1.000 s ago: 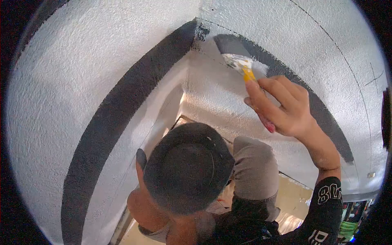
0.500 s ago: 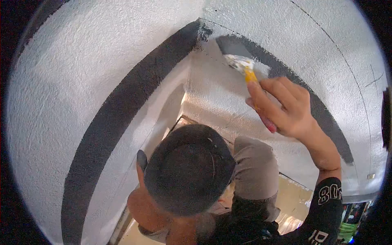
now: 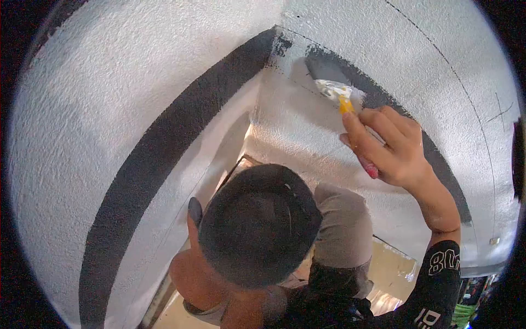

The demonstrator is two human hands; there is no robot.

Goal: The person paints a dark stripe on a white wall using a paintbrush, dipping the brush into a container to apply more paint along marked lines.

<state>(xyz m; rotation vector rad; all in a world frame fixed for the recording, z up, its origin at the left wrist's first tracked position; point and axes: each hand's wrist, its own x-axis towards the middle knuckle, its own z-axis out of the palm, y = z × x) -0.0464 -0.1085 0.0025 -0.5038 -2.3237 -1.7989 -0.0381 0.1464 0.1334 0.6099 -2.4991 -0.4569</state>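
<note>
My right hand (image 3: 392, 142) is closed around the handle of a paintbrush (image 3: 345, 104) with a yellow neck and a red end. Its ferrule is smeared white, and the dark bristles press on the wall at the inner side of the right dark grey band (image 3: 378, 94). Low in the middle, my left hand (image 3: 192, 268) holds a round, dark container (image 3: 260, 225) from the left side. The thumb, its tip dark, stands up beside the rim; the other fingers are hidden.
White textured walls (image 3: 137, 71) meet in a corner ahead. A wide dark grey band (image 3: 148, 170) curves down the left wall. Thin drawn lines mark the right wall. My grey-clad knee (image 3: 342, 225) is beside the container. Green and dark items (image 3: 468, 307) show at lower right.
The brush and my right hand have moved slightly right and down along the band. The container stays held, shifted a little to the right in view.
</note>
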